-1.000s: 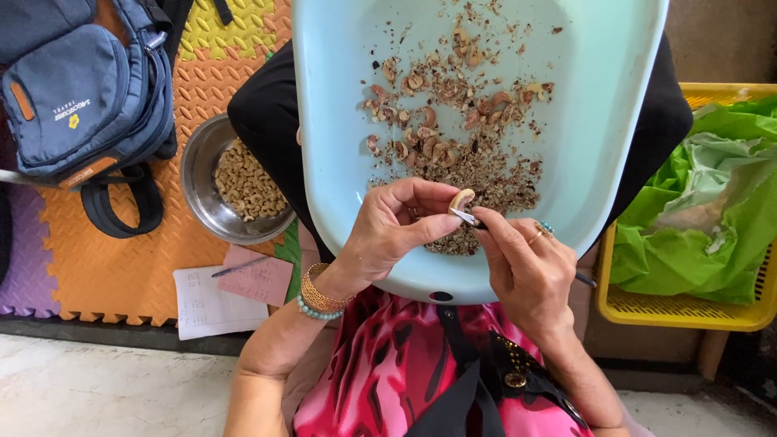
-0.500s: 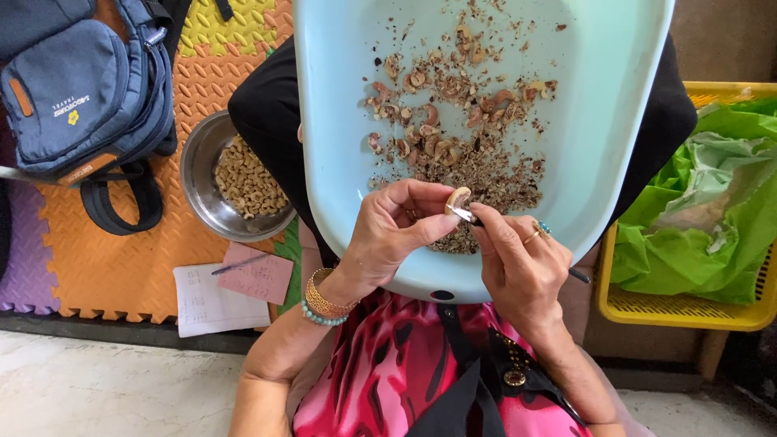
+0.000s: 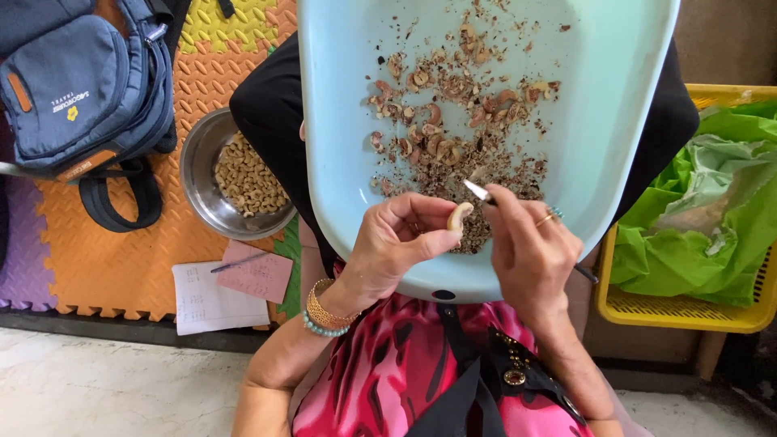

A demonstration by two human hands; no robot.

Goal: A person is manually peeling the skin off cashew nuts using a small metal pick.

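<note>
While fingers clamp cashew (image 3: 459, 215) and knife (image 3: 479, 191), pale-blue tray (image 3: 340, 121) over orange foam mat (image 3: 121, 259).

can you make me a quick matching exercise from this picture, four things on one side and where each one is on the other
Things:
1. cashew nut
2. small knife
3. steel bowl
4. green bag

Places:
A. in the yellow basket
B. on the orange mat, full of peeled nuts
C. pinched in the left hand
D. in the right hand, tip over the pale blue tray

Pairs: 1-C, 2-D, 3-B, 4-A
</note>
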